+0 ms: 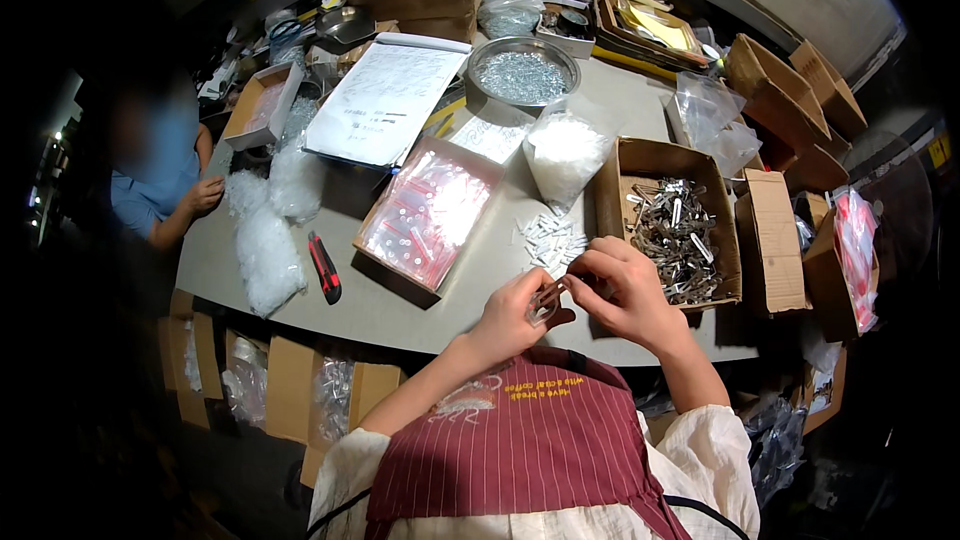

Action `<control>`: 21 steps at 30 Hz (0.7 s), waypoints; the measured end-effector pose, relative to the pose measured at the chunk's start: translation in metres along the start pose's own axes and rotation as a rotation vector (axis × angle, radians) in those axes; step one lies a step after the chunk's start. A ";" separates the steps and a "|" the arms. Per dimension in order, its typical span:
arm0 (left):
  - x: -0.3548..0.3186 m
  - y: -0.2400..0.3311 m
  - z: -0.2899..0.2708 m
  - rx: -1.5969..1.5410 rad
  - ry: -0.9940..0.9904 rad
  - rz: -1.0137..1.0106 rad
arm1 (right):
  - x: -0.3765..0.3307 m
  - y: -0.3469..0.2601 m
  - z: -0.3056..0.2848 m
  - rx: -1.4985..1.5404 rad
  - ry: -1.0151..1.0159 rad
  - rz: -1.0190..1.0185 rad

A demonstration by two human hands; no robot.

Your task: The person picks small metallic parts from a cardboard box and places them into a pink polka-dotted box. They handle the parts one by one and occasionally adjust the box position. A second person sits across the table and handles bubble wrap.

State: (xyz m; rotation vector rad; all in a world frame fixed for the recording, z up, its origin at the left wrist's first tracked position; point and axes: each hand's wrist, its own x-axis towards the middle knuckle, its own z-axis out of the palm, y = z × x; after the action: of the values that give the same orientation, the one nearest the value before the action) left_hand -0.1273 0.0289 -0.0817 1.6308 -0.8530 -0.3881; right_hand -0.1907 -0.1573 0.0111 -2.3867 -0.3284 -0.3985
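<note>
Just above the apron, my two hands meet near the table's front edge. My left hand (510, 318) is closed around a few small metal clips (545, 302), whose shiny ends stick out toward the right. At their upper end, my right hand (628, 290) pinches with thumb and forefinger; what lies between those fingertips is too small to make out. Beyond the hands lies a loose pile of small white plastic pieces (552, 242). To the right stands a cardboard box (612, 175) with many metal clips (675, 240) in it.
A bag of white pieces (567, 152) stands behind the pile. Left are a box of small clear red-edged bags (430, 210), a red-black utility knife (324, 267) and a clipboard (385, 100). Farther back is a metal bowl (570, 50) of small parts. A person (160, 180) sits left.
</note>
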 end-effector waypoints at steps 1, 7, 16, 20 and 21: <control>0.001 0.003 -0.003 0.044 0.003 0.028 | 0.001 -0.002 0.002 -0.004 0.010 -0.002; 0.001 0.012 -0.012 0.063 0.007 0.013 | 0.002 0.003 0.019 0.001 -0.120 -0.066; 0.000 -0.009 -0.024 -0.254 -0.256 -0.141 | 0.026 -0.023 0.000 -0.179 -0.356 -0.290; -0.008 -0.036 -0.036 -0.163 -0.076 0.000 | 0.019 -0.002 0.017 -0.178 -0.257 -0.215; -0.008 -0.030 -0.037 -0.222 -0.016 -0.011 | 0.014 0.005 0.020 -0.012 -0.251 -0.064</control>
State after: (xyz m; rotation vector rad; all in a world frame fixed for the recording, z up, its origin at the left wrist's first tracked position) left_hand -0.0980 0.0617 -0.1025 1.4292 -0.7834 -0.4867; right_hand -0.1722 -0.1455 -0.0014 -2.4456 -0.5179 -0.1291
